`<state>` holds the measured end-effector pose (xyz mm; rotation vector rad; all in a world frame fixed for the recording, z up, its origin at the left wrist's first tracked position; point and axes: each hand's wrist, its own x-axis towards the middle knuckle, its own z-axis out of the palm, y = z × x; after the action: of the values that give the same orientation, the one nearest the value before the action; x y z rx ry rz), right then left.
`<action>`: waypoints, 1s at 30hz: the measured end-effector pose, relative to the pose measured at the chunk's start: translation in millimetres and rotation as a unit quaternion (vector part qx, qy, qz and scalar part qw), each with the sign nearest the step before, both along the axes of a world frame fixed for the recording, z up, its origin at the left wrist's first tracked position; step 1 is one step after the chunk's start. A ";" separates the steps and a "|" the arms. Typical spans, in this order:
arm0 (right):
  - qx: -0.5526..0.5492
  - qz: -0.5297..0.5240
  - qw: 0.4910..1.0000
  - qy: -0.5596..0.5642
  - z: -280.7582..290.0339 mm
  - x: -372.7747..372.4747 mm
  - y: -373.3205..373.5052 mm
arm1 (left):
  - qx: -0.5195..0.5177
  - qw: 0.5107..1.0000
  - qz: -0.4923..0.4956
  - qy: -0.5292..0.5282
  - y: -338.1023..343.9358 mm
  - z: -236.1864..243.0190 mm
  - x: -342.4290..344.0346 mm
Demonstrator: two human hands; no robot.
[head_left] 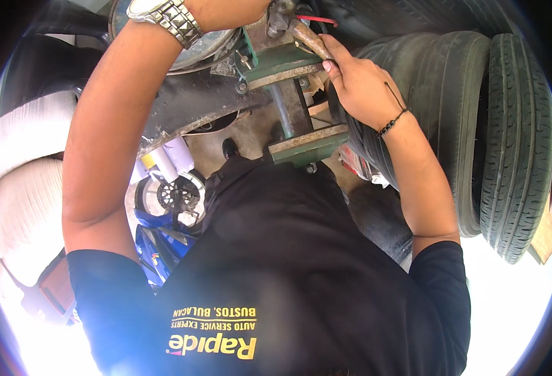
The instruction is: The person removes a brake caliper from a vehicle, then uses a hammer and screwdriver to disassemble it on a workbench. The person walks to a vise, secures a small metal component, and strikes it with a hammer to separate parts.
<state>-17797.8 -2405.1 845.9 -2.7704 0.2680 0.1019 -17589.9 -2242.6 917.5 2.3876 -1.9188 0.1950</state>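
My right hand is closed around the brown wooden handle of what looks like a hammer. Its worn metal head lies over the far part of a green bench vise, near the top edge of the view. From the upper left my left hand reaches toward that metal head. Its fingers run out of the picture, so whether they grip anything is hidden. The vise's jaws stand wide apart, with a steel bar showing between them. Behind the hammer, a thin red strip sticks out to the right.
Several black tires stand in a row on the right. A dark, worn bench edge runs left of the vise, with a round metal drum beyond it. Lower left are a blue motorcycle and a pale covered seat.
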 end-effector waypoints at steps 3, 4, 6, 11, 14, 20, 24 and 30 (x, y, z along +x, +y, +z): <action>-0.068 0.009 0.998 0.016 7.1 3.7 4.6 | -0.013 1.000 0.019 0.018 5.8 -0.8 -6.6; -0.073 0.009 0.997 0.035 8.6 4.0 5.2 | -0.027 0.999 0.024 0.023 8.9 -2.6 -6.5; -0.084 0.014 0.995 0.057 9.6 5.2 5.6 | -0.075 0.997 0.008 0.006 15.5 -7.4 -5.6; -0.071 0.041 0.995 0.061 10.6 15.6 -0.8 | -0.055 0.997 0.050 0.014 27.0 -19.8 15.6; 0.067 0.056 0.995 0.037 17.6 21.3 -11.0 | -0.065 0.997 0.032 0.021 29.2 -21.5 26.4; 0.179 -0.013 0.979 0.100 29.5 5.1 -33.5 | -0.077 0.996 -0.048 -0.018 15.9 -21.3 28.8; 0.200 -0.072 0.975 0.065 23.9 -2.1 -41.2 | -0.040 0.997 -0.046 -0.047 6.0 -23.4 35.2; 0.167 -0.097 0.981 -0.010 13.9 -0.8 -30.3 | -0.043 0.997 -0.047 -0.037 17.0 -24.6 39.0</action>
<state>-17798.6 -2435.5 859.8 -2.3984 0.4678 0.0620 -17550.9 -2225.6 892.9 2.2617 -2.0055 0.3580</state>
